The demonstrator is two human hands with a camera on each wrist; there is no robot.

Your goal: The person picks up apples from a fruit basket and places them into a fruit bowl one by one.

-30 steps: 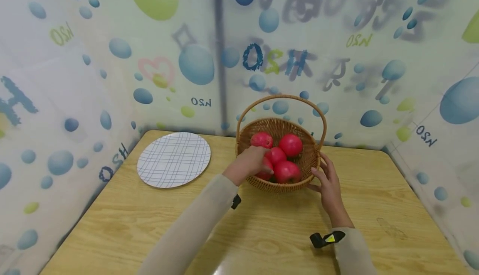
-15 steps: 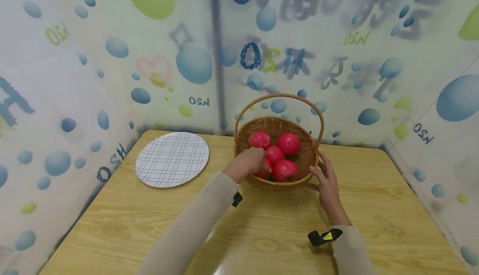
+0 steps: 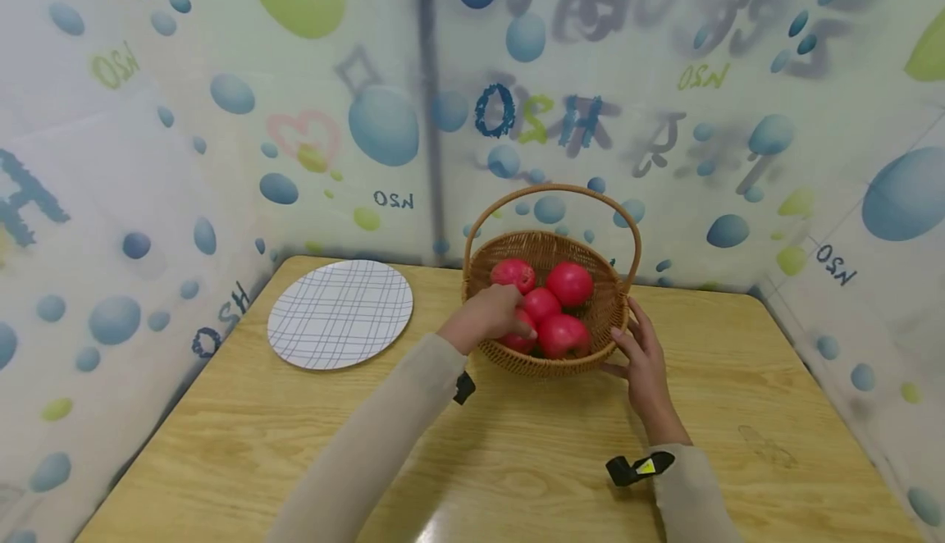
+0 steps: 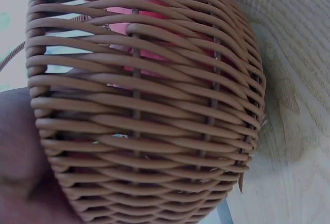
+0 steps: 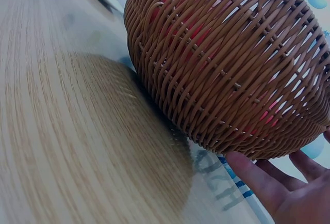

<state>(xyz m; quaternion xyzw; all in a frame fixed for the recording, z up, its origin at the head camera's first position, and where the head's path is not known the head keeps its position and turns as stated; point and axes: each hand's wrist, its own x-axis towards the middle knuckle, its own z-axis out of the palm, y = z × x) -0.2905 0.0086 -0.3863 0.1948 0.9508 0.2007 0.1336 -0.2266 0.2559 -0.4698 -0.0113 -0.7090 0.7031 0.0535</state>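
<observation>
Several red apples (image 3: 565, 336) lie in a brown wicker basket (image 3: 550, 365) with a tall arched handle. My left hand (image 3: 487, 313) reaches over the basket's near left rim, fingers curled over the front left apple (image 3: 519, 341), which it partly hides. In the left wrist view, the woven wall (image 4: 149, 110) hides the fingers, and red shows through the gaps. At the basket's right side, my right hand (image 3: 646, 362) grips the rim, thumb at the near edge and fingers along the outside. Its fingertips touch the weave in the right wrist view.
A round white plate with blue grid lines (image 3: 341, 315) lies on the wooden table (image 3: 531, 461), left of the basket. Behind the table stands a pale wall (image 3: 384, 51) printed with blue and green drops; similar walls flank both sides.
The left hand shifts only slightly over the front left apple. The right hand stays at the basket's rim; the head view moves a little.
</observation>
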